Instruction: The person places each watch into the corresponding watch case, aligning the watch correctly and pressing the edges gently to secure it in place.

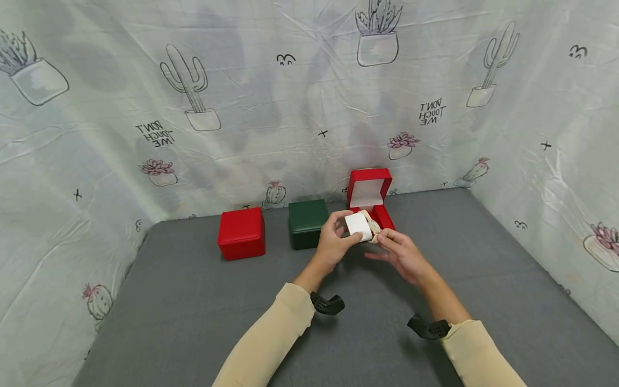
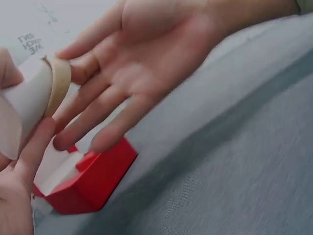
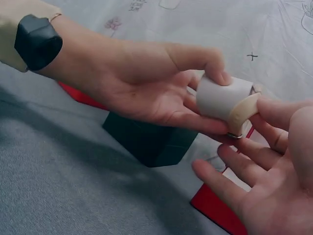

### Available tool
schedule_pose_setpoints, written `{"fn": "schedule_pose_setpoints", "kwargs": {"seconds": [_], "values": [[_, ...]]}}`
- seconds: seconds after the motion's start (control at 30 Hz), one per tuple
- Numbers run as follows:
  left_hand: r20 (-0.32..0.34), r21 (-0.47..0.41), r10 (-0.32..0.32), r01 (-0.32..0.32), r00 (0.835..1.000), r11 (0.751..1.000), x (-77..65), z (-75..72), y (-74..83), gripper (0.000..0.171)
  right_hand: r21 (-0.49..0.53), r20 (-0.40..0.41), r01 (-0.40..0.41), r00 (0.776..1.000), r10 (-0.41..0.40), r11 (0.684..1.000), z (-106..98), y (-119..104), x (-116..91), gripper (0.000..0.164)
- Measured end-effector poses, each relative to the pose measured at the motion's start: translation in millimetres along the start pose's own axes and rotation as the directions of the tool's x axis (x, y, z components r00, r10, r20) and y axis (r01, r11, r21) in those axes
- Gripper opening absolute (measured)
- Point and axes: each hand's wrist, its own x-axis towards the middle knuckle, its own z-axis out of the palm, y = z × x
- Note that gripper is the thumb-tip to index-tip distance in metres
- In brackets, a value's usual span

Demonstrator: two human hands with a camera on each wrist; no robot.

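Note:
My left hand [image 1: 333, 239] holds a white watch cushion [image 1: 358, 227] between thumb and fingers. Around one end of that cushion runs a wristwatch [image 1: 374, 228] with a cream strap [image 2: 60, 84]. The right hand [image 1: 405, 259] pinches the watch with thumb and forefinger, its other fingers spread out, as the right wrist view shows. Just behind both hands stands an open red watch box [image 1: 384, 217], its white-lined lid raised. In the left wrist view, part of this box [image 2: 100, 178] shows below the right hand's fingertips.
Left of the hands is a closed dark green box [image 1: 308, 217], and farther left a closed red box [image 1: 242, 234]. Grey cloth [image 1: 193, 312] covers the table. A pale curtain [image 1: 251, 107] printed with cacti hangs behind and at both sides.

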Motion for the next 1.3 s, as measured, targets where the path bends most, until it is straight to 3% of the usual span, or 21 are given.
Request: {"fn": "schedule_pose_setpoints", "kwargs": {"seconds": [0.13,0.33,0.57,0.73,0.9,1.03,1.17,1.3], "values": [[-0.016,0.003,0.03,-0.03,0.999,1.0,-1.1,4.8,-0.7,0.057,-0.004,-0.033,0.035,0.999,-0.036,0.999,3.4,1.3,-1.5,0.019],[0.042,0.064,0.042,-0.045,0.998,0.997,-4.3,2.9,-0.2,0.062,-0.066,-0.066,0.06,0.996,-0.064,0.996,3.6,3.8,-4.3,0.014],[0.138,0.076,0.004,-0.014,0.99,0.997,-18.9,0.0,26.4,0.06,-0.184,-0.084,0.072,0.993,-0.088,0.98,-4.5,4.7,-7.1,0.018],[0.188,0.101,-0.023,0.004,0.982,0.995,-20.2,0.0,35.3,0.06,-0.257,-0.116,0.073,0.988,-0.106,0.964,-7.4,1.0,-7.3,0.017],[0.184,0.156,-0.05,0.021,0.982,0.988,-17.1,-3.8,31.1,0.059,-0.352,-0.113,0.069,0.987,-0.116,0.933,-4.4,-2.1,-3.7,0.013],[0.157,0.093,-0.106,0.092,0.982,0.991,-13.7,-11.3,17.8,0.059,-0.356,-0.062,0.089,0.991,-0.119,0.93,-4.4,-3.9,-3.2,0.012],[0.195,0.008,-0.14,0.141,0.971,0.99,-11.6,-16.8,13.1,0.057,-0.368,-0.016,0.131,0.989,-0.147,0.921,-6.9,-7.1,-3.3,0.037],[0.256,0.005,-0.133,0.137,0.957,0.991,-9.8,-19.9,15.6,0.056,-0.371,0.028,0.156,0.987,-0.157,0.915,-6.5,-12.2,-3.3,0.069]]}}
